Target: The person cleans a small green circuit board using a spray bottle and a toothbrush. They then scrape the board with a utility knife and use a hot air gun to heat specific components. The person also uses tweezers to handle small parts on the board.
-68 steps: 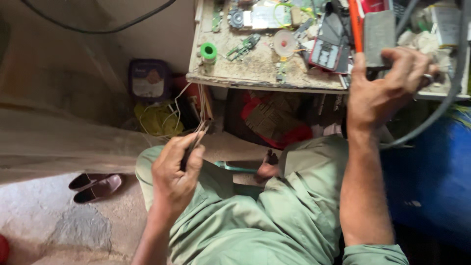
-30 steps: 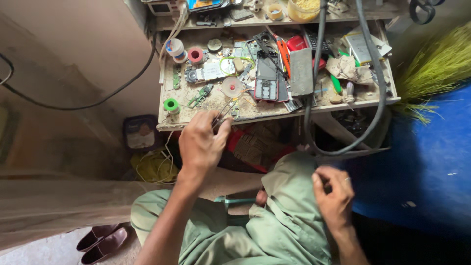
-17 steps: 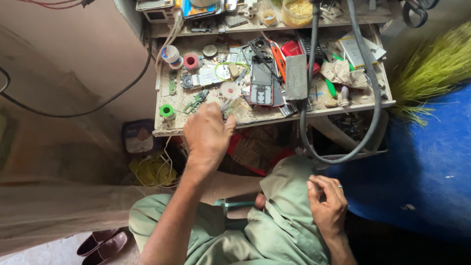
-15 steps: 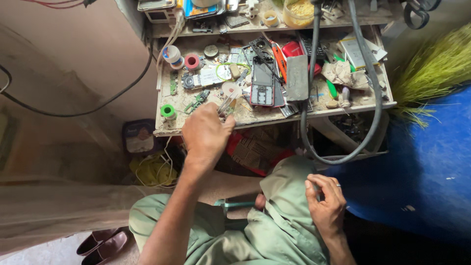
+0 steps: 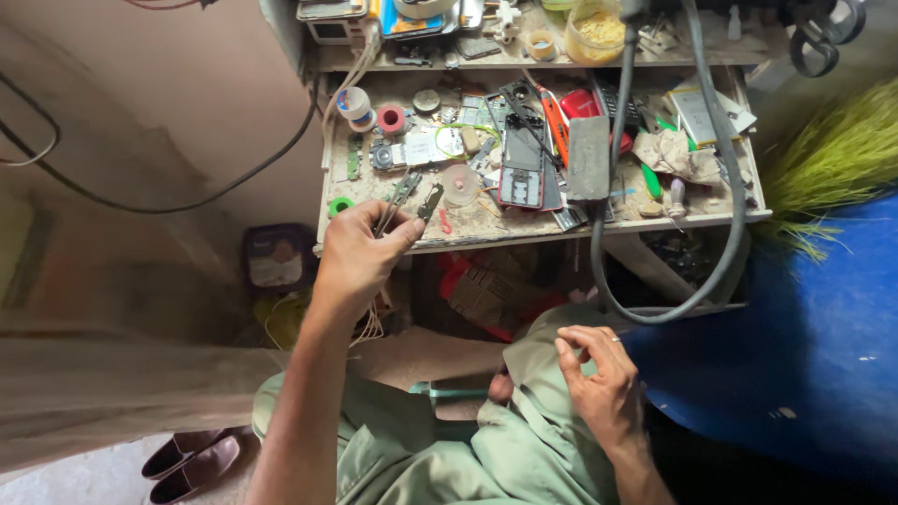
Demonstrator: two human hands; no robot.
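left hand (image 5: 360, 254) fingers pinching metal tweezers (image 5: 397, 200) at the worktop (image 5: 524, 227) edge, green tape roll (image 5: 340, 206) just left of tweezers, blue square packet (image 5: 278, 262) below it, right hand (image 5: 603, 382) loosely curled, empty, on lap

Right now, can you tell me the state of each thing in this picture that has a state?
left hand: raised at the bench edge, pinching tweezers.
tweezers: held, tips over the workbench.
right hand: on the lap, fingers curled, holding nothing visible.
phone: lying flat, opened up.
grey hose: hanging in a loop.
jar: open, yellowish contents.
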